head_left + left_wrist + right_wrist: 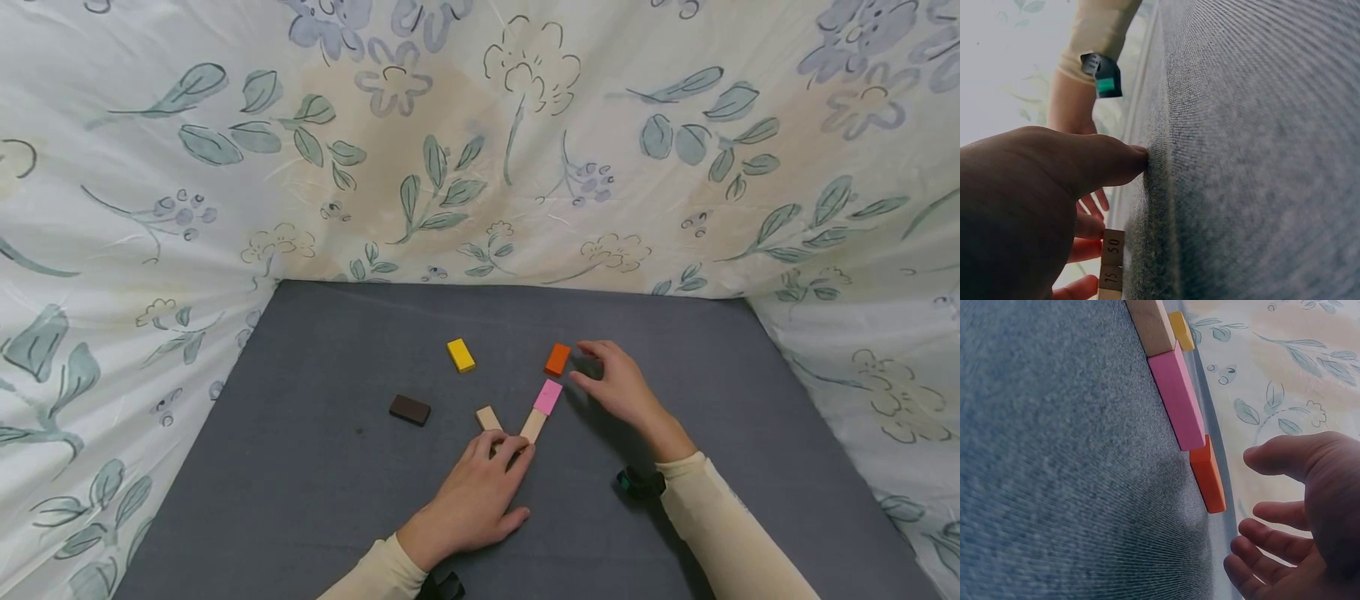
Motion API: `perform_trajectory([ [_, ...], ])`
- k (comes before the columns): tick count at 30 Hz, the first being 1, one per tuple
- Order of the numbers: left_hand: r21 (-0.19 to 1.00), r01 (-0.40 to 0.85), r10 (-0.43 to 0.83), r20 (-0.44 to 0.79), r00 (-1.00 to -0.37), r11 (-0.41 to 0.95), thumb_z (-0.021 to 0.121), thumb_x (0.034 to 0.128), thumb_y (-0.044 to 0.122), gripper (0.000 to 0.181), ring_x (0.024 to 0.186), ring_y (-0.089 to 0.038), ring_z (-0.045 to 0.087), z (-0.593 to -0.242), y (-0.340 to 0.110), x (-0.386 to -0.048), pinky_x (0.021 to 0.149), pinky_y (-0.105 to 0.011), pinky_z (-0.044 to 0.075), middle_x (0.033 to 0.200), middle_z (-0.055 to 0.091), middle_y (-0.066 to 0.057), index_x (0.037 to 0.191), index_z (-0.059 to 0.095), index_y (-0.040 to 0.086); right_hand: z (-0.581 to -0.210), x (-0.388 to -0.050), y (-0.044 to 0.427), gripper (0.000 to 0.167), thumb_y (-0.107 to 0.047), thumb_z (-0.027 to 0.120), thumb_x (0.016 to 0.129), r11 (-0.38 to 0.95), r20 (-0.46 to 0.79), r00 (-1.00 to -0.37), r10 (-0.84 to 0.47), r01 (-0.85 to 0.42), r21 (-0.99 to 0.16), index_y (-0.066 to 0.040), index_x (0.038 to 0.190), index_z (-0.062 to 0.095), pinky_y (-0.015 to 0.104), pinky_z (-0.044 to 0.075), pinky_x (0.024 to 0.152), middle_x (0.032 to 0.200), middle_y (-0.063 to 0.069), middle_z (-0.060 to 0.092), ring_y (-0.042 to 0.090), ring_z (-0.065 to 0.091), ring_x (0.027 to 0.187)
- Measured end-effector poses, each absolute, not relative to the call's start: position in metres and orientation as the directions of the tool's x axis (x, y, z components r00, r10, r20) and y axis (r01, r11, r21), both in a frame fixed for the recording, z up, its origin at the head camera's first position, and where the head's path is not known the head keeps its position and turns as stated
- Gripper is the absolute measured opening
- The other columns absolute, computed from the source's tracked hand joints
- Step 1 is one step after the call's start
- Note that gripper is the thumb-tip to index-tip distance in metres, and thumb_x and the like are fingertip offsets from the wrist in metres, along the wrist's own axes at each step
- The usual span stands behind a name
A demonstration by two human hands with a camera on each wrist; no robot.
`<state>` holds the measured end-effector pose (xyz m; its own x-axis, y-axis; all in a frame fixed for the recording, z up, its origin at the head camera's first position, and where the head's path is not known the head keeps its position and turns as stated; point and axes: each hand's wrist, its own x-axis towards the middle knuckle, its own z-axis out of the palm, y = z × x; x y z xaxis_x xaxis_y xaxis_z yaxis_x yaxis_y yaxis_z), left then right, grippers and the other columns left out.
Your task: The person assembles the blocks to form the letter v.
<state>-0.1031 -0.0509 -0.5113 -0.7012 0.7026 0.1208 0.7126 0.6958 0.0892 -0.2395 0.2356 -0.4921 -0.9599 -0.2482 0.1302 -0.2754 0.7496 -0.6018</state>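
The left hand (pixel 480 492) lies over the near ends of the wooden blocks, fingertips touching them; in the left wrist view the fingers rest against blocks marked 50 and 75 (pixel 1110 275). A pink block (pixel 548 397) stands end to end with a plain wooden block (pixel 533 426), and another plain block (pixel 489 418) slants off to the left. Just beyond the pink one lies an orange block (pixel 557 360). Right of the orange block hovers the right hand (pixel 618 383), fingers parted and holding nothing; the right wrist view shows this hand (pixel 1297 519) apart from the orange block (pixel 1208 478).
A yellow block (pixel 461 355) lies farther back on the grey cloth (pixel 315 467), and a dark brown block (pixel 410 410) lies to the left. Floral fabric (pixel 450 167) hangs behind the table and along both sides.
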Motion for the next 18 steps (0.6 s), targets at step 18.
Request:
perform_trajectory([
  [18, 0.083, 0.715, 0.704, 0.124, -0.699, 0.695, 0.075, 0.0993, 0.056, 0.074, 0.134, -0.027, 0.047, -0.5096, -0.0513, -0.1030, 0.116, -0.049, 0.042, 0.152, 0.051, -0.005, 0.157, 0.057, 0.012, -0.4970, -0.2485, 0.2331, 0.066, -0.022, 0.083, 0.098, 0.749, 0.122, -0.960, -0.251, -0.272, -0.604, 0.004, 0.153, 0.056, 0.062, 0.050, 0.105, 0.146, 0.025, 0.057, 0.043, 0.061, 0.125],
])
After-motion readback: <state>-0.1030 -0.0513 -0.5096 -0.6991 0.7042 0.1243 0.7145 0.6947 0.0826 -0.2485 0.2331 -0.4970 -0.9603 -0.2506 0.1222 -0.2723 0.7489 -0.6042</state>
